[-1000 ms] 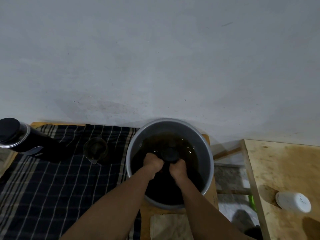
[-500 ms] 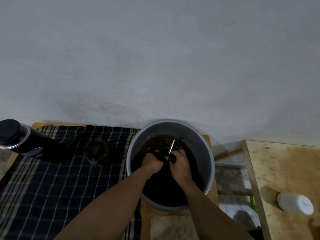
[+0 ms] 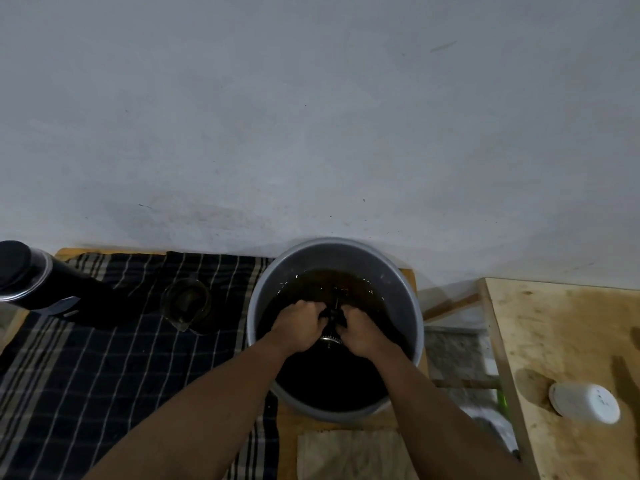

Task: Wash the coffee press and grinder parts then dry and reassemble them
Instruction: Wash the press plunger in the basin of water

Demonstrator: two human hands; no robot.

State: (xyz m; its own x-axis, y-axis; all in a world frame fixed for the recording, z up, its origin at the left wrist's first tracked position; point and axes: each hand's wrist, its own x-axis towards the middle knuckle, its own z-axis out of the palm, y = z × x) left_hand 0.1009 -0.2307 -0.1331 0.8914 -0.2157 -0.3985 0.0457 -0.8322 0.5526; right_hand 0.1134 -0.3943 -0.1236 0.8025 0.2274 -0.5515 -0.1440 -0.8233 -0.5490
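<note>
A grey metal basin [image 3: 412,306] holds dark brown water. Both my hands are down in it, side by side. My left hand [image 3: 299,325] and my right hand [image 3: 363,329] grip a dark plunger part [image 3: 334,318] between them; a thin rod and a small metal disc edge [image 3: 329,338] show in the gap. Most of the part is hidden by my fingers and the murky water. A glass beaker [image 3: 185,303] stands on the cloth left of the basin. A black cylindrical grinder body [image 3: 41,282] lies tilted at the far left.
A dark plaid cloth [image 3: 86,375] covers the wooden table on the left. A folded pale cloth [image 3: 349,452] lies at the near edge below the basin. To the right stands a second wooden surface [image 3: 571,323] with a white round lid [image 3: 585,403]. A grey wall rises behind.
My hands have shifted on the part in the water. The thin rod that stuck up between them half a second ago is lower and mostly covered.
</note>
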